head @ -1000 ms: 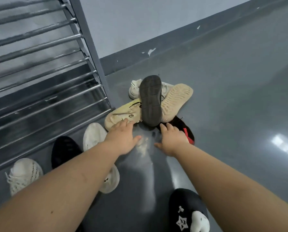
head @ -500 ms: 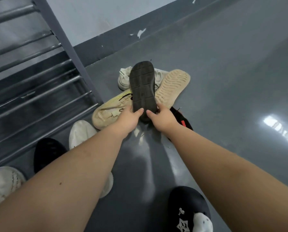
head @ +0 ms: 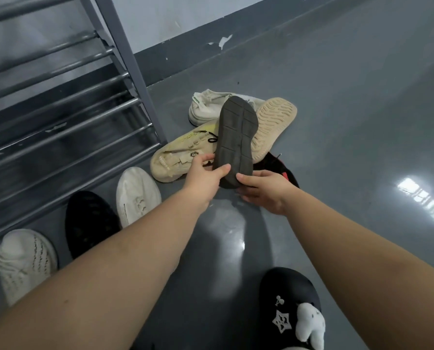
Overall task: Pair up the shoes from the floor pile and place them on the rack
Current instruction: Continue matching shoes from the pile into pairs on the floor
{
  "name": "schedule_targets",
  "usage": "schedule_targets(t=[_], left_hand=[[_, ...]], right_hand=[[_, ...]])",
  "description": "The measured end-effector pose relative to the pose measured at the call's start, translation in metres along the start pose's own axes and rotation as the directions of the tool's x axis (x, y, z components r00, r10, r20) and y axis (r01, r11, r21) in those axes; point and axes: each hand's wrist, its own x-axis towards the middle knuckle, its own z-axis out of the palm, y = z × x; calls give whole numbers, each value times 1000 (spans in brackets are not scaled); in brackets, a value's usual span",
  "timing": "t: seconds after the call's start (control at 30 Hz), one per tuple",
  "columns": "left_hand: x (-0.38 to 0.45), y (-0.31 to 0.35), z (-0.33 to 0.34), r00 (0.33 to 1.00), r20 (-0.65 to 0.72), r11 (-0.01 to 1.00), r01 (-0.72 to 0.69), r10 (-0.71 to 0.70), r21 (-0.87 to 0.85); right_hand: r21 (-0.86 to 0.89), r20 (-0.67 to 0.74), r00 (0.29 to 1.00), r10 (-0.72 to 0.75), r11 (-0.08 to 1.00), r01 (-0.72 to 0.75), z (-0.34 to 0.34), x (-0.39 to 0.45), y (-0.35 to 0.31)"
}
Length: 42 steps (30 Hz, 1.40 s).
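While both grip it, left hand (head: 202, 178) and right hand (head: 266, 190) flank the dark shoe (head: 236, 140).

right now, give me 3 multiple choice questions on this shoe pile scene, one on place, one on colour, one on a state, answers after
1. Where does the rack stand relative to the shoe pile?
A. left of it
B. right of it
C. on top of it

2. What colour is the sole of the shoe that both hands hold?
A. bright red
B. dark grey
C. white

3. How does the held shoe face?
A. sole up
B. sole down on the floor
C. on a rack bar

Answers:
1 A, the rack's bars fill the left side, the pile lies to their right.
2 B, the grooved sole is dark grey.
3 A, the tread faces the camera while the left hand and right hand grip its near end.
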Motion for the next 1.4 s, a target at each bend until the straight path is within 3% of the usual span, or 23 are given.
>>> schedule_targets(t=[0.13, 0.27, 0.33, 0.43, 0.5, 0.57, 0.6, 0.67, 0.73, 0.9, 0.97, 1.1, 1.4], left_hand=[[-42, -33, -9, 996, -4, 995, -85, 85, 43], [-82, -55, -20, 958, -53, 937, -263, 282, 230], [-96, -56, -32, 940, -57, 920, -316, 337, 233], [-109, -57, -49, 968, -109, 973, -216, 224, 80], [-110, -58, -59, 993, -116, 1000, 27, -26, 11], [-111, -60, -66, 957, 33, 948, 291, -289, -127], [-114, -60, -68, 941, 110, 918, 336, -320, -210], [-118, -61, -68, 954, 166, 895, 293, -249, -336], [-118, -68, -69, 987, 95, 912, 157, -130, -378], [-110, -82, -74, 1000, 29, 993, 4, -1, -117], [-108, -86, -77, 999, 34, 994, 10, -6, -109], [-104, -94, -84, 987, 104, 914, 150, -120, -377], [-114, -94, -102, 992, 109, 960, 84, -57, -268]], right_hand=[[34, 27, 999, 42, 998, -43, -7, -21, 0], [8, 55, 994, 91, 996, -91, 27, -43, 10], [29, 43, 994, 98, 995, -99, 43, -48, 21], [80, 135, 983, 124, 988, -135, 51, -52, 29], [79, 204, 968, 145, 983, -164, 53, -57, 31], [-10, 242, 956, 164, 986, -167, 55, -62, 34], [-82, 244, 954, 174, 984, -159, 57, -63, 35], [-174, 230, 955, 186, 974, -147, 58, -64, 35], [-128, 222, 962, 159, 983, -133, 57, -62, 34], [16, 161, 977, 141, 989, -146, 64, -60, 46], [26, 129, 981, 148, 988, -152, 69, -57, 51], [-13, 153, 971, 184, 983, -184, 69, -55, 50], [-151, 231, 945, 231, 968, -200, 64, -56, 58]])
